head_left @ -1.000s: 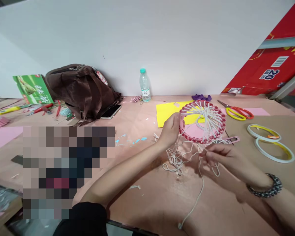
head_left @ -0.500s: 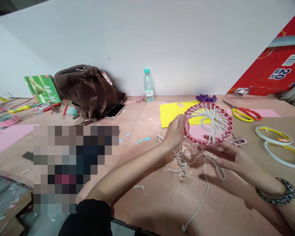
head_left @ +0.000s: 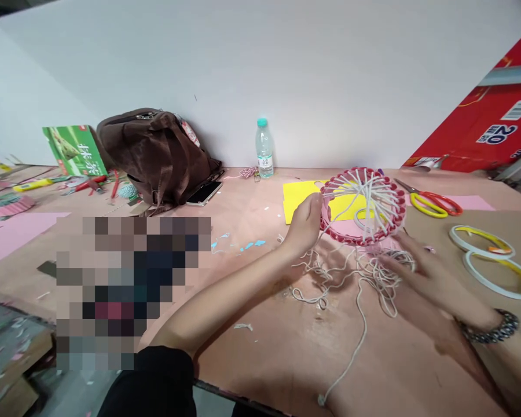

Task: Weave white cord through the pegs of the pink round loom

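My left hand (head_left: 304,223) is closed on the left rim of a round pink ring frame (head_left: 397,217), held tilted above the table. White yarn (head_left: 367,194) is strung across the ring in many crossing lines, and a strand hangs down from it. Below lies a loose tangle of the same yarn (head_left: 375,275), with one tail running to the front of the table. My right hand (head_left: 434,284), a beaded bracelet on its wrist, is beside the tangle, just under the ring's right edge. Its fingers look stretched and apart, slightly blurred.
Behind the ring lies a yellow sheet (head_left: 293,202). Scissors (head_left: 434,204) and two tape rolls (head_left: 488,278) are on the right. A water bottle (head_left: 264,150), a phone (head_left: 204,193) and a brown backpack (head_left: 151,156) stand or lie at the back. A pixelated patch hides the left front.
The ring has risen slightly and shifted a little left in my left hand. My right hand has moved slightly up and right, and more of the tangled yarn now shows beside it.
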